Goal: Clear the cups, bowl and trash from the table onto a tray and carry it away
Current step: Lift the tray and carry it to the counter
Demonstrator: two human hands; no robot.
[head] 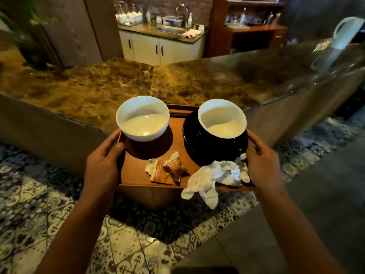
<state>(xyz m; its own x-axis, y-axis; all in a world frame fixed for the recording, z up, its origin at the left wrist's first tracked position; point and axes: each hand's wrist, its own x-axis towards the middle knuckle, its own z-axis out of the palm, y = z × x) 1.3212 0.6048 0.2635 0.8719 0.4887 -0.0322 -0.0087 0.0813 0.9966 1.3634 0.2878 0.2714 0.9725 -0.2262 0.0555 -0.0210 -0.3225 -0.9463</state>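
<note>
While I face the brown marble desk (pixel 98 91), both hands clamp the rectangular wooden tray (pixel 138 167).
My left hand (pixel 102 161) and right hand (pixel 262 161) grip its side rims.

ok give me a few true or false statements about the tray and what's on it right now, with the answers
1. Both hands hold the tray, the left hand on its left edge and the right hand on its right edge. True.
2. The white bowl sits on a black saucer. False: it stands straight on the tray; the black cup on the right has the black saucer under it.
3. The crumpled white napkin hangs over the tray's near edge. True.
4. The brown wrappers lie inside the white bowl. False: they lie on the tray floor, nearer the person than the bowl.
5. The tray rests flat on the marble counter. False: it is held in front of the counter, above the tiled floor.
</note>
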